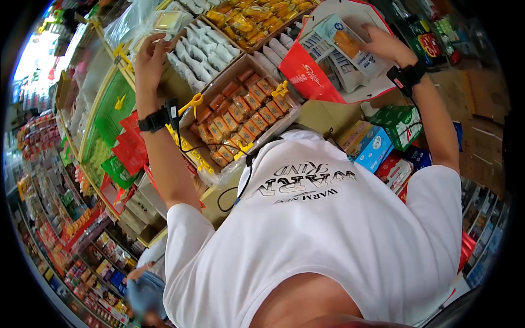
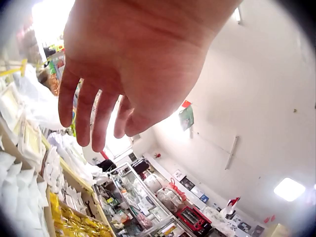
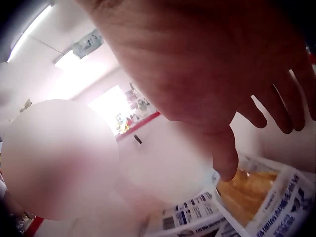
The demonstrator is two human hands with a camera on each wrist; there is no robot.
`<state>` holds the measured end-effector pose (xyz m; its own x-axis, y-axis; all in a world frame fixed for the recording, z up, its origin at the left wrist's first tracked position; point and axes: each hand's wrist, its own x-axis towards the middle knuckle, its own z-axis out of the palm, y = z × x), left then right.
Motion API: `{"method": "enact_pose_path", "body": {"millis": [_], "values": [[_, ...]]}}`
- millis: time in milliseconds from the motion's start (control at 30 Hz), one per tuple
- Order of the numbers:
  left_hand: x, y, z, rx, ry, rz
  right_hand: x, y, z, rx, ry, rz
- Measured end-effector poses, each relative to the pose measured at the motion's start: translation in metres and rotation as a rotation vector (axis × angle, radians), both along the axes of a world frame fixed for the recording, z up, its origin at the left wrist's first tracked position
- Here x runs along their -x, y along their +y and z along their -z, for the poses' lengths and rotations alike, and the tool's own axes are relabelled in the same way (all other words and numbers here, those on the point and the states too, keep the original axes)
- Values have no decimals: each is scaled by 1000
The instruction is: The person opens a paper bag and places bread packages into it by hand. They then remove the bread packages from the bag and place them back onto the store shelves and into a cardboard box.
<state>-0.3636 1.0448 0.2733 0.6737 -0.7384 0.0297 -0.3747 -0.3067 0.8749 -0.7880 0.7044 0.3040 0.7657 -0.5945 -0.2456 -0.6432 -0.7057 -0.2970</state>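
Observation:
My right hand (image 1: 385,45) reaches into an open red bag with a white inside (image 1: 311,74). Its thumb lies against the edge of a white and blue food packet (image 1: 345,42), which has a clear window over brown food; the other fingers extend past it. More packets (image 1: 340,71) of the same print are in the bag, under this one. On the other side, my left hand (image 1: 149,63) hovers with loosely bent fingers and nothing in it. Small white packets (image 1: 205,52) lie in a box beside it. In the left wrist view, the left hand's fingers (image 2: 85,113) hang downward.
A carton of orange-brown wrapped snacks (image 1: 240,117) sits against my body, yellow clips on its rim. Yellow packets (image 1: 257,16) fill a box beyond. Coloured boxes (image 1: 374,145) stand at the right, a green basket (image 1: 112,112) at the left. Another person (image 1: 146,290) is at lower left.

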Motion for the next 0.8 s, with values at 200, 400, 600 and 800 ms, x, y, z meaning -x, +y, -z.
{"method": "enact_pose_path", "body": {"millis": [200,400,600,800], "values": [[50,39,-57,92,-5,-13,3,1,29,-285,4,-28],[91,44,-99,120,-129,69,-8,-10,62,-39,-11,-88],[132,45,-139,219,-118,161,-13,10,37,-260,-21,-36],[145,44,-156,248,-155,243,8,55,-15,-664,-358,176]]}}
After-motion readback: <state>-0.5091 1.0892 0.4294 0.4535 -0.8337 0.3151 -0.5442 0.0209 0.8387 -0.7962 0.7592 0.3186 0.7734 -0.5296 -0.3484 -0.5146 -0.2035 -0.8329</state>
